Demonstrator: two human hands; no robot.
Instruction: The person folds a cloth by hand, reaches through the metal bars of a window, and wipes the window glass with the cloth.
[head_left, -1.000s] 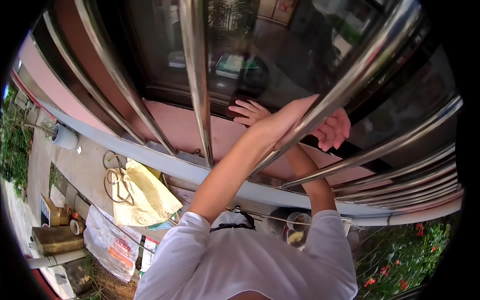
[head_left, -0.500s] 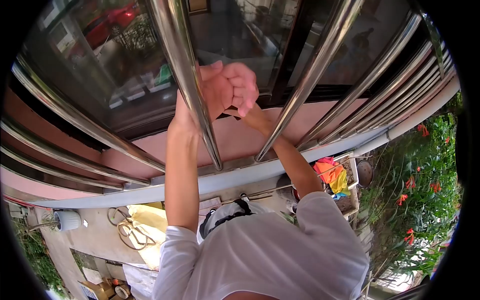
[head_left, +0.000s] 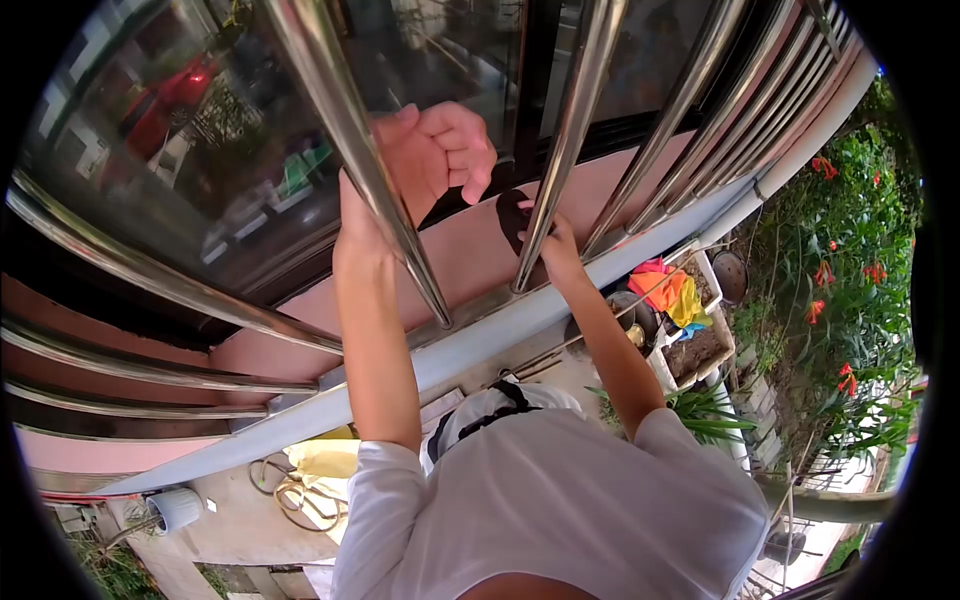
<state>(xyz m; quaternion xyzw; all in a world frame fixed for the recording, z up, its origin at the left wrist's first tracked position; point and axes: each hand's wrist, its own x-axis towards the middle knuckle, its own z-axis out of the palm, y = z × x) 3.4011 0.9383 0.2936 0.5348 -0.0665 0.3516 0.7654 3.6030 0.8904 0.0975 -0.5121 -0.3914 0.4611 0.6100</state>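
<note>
My left hand (head_left: 430,160) reaches between the shiny metal bars, palm turned up. Its fingers are loosely curled and apart, and nothing shows in them. One thick metal bar (head_left: 350,130) crosses in front of its wrist. Lower and to the right, my right hand (head_left: 557,248) is closed on a dark flat rounded thing (head_left: 514,222), whose kind I cannot make out. Another metal bar (head_left: 570,130) passes in front of that thing and partly hides the fingers. Behind both hands are the pink wall ledge (head_left: 470,250) and the dark window glass (head_left: 260,130).
More metal bars curve away on both sides. Below lie a yellow cloth (head_left: 322,458), a looped hose (head_left: 305,505) and a pale bucket (head_left: 175,510). A planter box (head_left: 700,355) with a multicoloured cloth (head_left: 665,290) stands right, beside red-flowered plants (head_left: 825,270).
My right hand has moved down and right, away from behind my left hand, and the dark thing now shows in it. The left hand keeps its pose; the view has shifted and turned slightly.
</note>
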